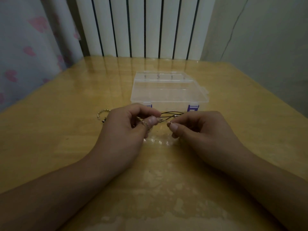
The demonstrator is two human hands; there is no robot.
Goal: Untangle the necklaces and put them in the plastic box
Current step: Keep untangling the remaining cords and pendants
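Both forearms rest on the worktop (66, 147), likely steadying fine work. Left hand (126, 125) and right hand (198, 129) each pinch the dark necklace cord (171, 113) with curled fingers, stretching it between them to free it. Just behind sits the plastic box (168, 92), lid closed.

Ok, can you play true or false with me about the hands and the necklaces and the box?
1. Both hands pinch the dark cord necklace. True: left hand and right hand hold it between them.
2. The plastic box sits behind the hands. True.
3. The box clips are red. False: the clips are purple.
4. The light twisted chain is inside the box. False: it lies on the table, beside the left hand.
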